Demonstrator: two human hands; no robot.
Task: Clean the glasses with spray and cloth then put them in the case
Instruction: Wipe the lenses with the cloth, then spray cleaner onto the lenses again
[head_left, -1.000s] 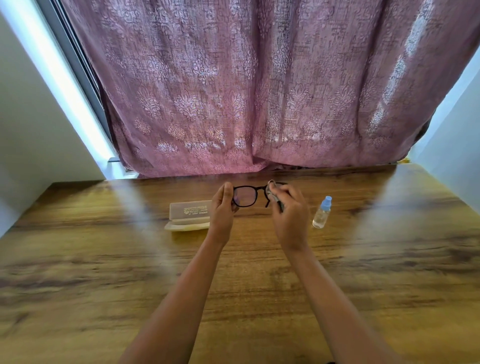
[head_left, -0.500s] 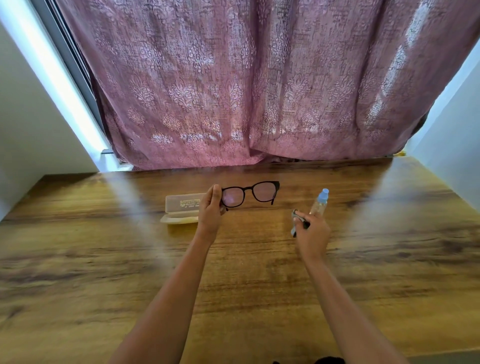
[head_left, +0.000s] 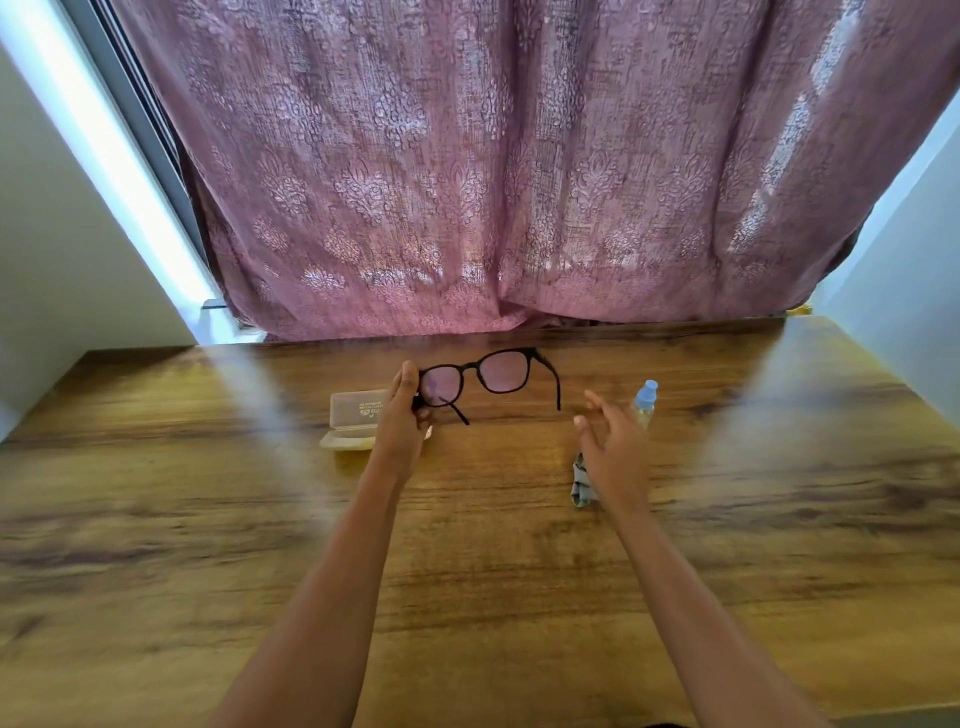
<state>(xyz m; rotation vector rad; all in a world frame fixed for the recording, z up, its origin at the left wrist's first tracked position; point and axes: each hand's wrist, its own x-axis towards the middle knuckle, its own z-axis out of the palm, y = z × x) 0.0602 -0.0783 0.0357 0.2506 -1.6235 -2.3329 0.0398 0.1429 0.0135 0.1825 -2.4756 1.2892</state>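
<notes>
The open case (head_left: 356, 415) lies on the table (head_left: 208, 519) just left of the gripping hand and partly behind it. It is a pale beige, long box with rounded corners and its lid stands up. The lid carries a small logo and lines of print, cut off by the hand and too small to read.

The left hand (head_left: 402, 410) pinches the glasses (head_left: 488, 379) at their left end, thumb and fingers closed on the frame by the hinge. From that grip the glasses reach out to the right, held above the table. The frame is thin, black and matt, the lenses are rounded, and both temples are unfolded and point down and toward the person.

Right of the grip and well apart from it, the right hand (head_left: 613, 447) hangs with straight, spread fingers and holds nothing. A crumpled grey cloth (head_left: 581, 480) lies on the wood at its near-left edge, partly hidden. Just past its fingers stands the spray bottle (head_left: 645, 399), clear with a pale blue cap.

The table is brown with streaked wood grain, and a mauve curtain (head_left: 519, 182) with a damask pattern hangs behind it.
</notes>
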